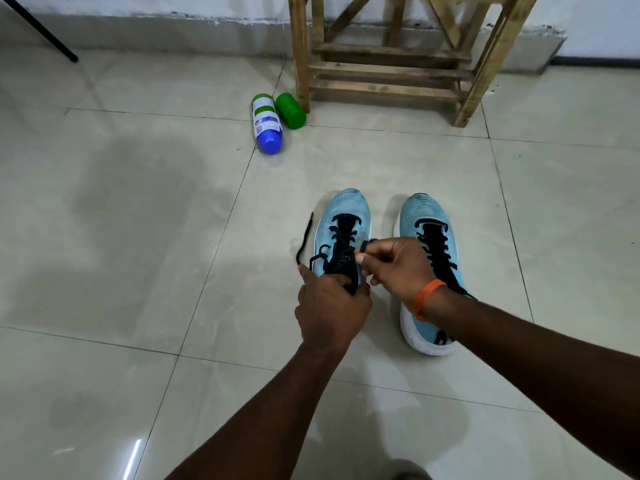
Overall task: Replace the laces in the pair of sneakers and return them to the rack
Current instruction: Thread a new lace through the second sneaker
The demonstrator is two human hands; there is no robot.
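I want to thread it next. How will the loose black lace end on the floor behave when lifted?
The lace end lies in a loose bend on the tile, so it is probably limp and will dangle. It is thin, so likely very light. It runs into the left sneaker, so a hard pull may tug that shoe.

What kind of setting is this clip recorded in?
Likely an indoor room in a home or small workspace: a glossy tiled floor, with a wooden rack standing by a white wall.

Both hands work one sneaker (341,233) — left hand (330,310), right hand (398,265) pinching lace (304,237).
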